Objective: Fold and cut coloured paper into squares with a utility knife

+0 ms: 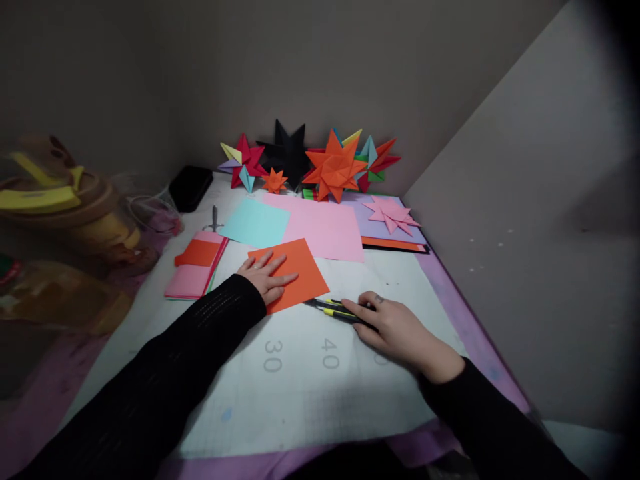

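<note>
My left hand lies flat with fingers spread on an orange paper square in the middle of a white cutting mat. My right hand rests on the mat to the right of it, fingers curled over a black and yellow utility knife whose tip points at the orange sheet's lower right edge. Both arms wear black sleeves.
A teal sheet, a pink sheet and a lilac sheet with a pink paper star lie behind. Several folded stars stand against the wall. A pink and orange paper stack, a black case and a yellow-brown toy sit left.
</note>
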A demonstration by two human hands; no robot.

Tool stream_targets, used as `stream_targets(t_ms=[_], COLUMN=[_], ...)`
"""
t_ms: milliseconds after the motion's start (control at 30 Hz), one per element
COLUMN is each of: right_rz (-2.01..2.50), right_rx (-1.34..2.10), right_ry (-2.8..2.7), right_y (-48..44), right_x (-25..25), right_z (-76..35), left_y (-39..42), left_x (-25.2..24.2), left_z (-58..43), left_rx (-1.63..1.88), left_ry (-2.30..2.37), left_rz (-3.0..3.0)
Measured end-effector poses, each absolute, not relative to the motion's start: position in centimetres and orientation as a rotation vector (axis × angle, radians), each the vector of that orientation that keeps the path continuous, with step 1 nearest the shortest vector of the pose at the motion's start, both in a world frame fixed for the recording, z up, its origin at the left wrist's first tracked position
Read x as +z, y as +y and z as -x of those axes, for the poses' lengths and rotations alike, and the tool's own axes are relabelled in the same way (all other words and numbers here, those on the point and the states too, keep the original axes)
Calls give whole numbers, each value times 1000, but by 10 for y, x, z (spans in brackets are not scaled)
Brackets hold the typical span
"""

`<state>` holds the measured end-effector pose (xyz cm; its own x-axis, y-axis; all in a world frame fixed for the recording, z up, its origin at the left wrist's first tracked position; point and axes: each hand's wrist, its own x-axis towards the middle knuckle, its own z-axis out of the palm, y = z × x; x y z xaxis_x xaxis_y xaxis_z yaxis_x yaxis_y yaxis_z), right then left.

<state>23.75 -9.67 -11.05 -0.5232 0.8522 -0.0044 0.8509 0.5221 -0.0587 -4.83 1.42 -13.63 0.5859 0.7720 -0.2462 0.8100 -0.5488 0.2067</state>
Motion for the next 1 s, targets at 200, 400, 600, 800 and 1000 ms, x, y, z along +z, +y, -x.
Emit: stream_targets(t_ms=[200,400,600,800,1000], right_rz=[1509,1506,1504,1506,1508], right_rx=[57,74,87,105,92], right_ry=[-2697,-2719,-2721,-2727,-2750], right_y=[-96,-95,-95,-96,-94], right_x=[-111,-109,-108,-107,-106], right_z=[-236,-236,-236,-236,-236], left_y=[14,14,15,14,15], left_x=[-134,-135,-139,-139,-139], left_z=[48,48,49,49,49], left_rx=[-197,-192,-162,-170,-165], left_ry=[1293,1297,1285,1284,1281], left_rz=[-2538,-2542,-2535,-2553,-2545])
